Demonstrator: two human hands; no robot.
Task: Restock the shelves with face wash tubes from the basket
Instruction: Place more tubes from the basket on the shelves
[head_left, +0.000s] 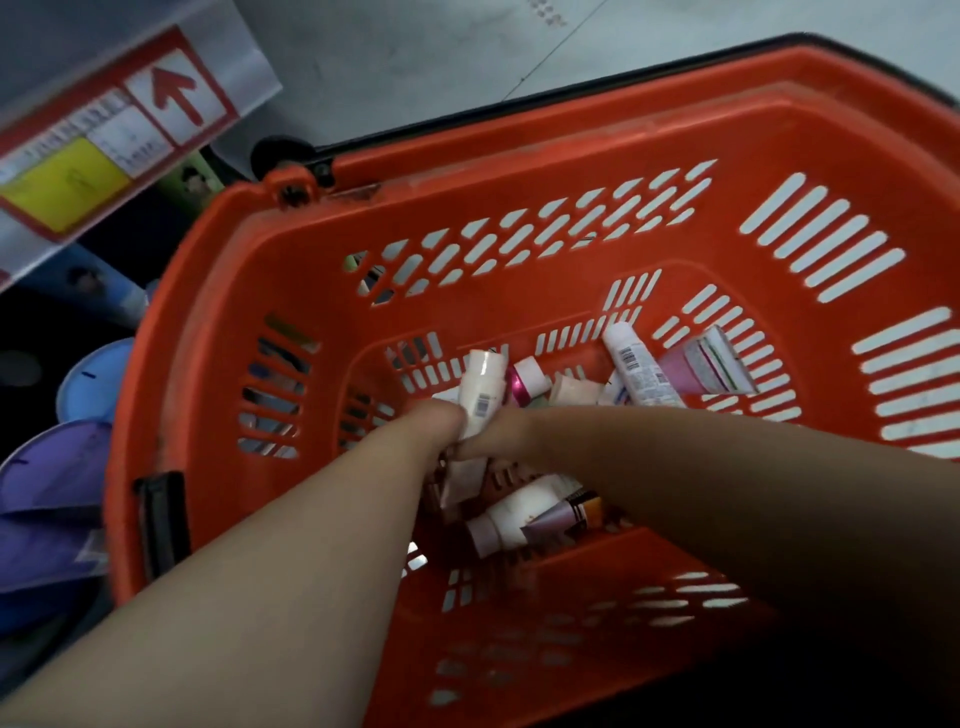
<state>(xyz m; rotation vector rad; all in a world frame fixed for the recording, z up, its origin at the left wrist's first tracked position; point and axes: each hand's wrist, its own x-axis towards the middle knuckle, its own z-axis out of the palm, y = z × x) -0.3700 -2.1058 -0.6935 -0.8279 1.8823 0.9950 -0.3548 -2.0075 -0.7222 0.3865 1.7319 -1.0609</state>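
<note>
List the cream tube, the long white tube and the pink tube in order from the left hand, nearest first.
1. Cream tube: gripped by the left hand.
2. Long white tube: to the right.
3. Pink tube: farthest right.

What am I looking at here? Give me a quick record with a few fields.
container: orange basket
contents: face wash tubes lying loose at the bottom
left hand: inside the basket, against a white tube
right hand: inside, on that tube's other side
grip: fingers hidden; cannot tell which hand holds it
shelf label: upper left, red arrow
</note>
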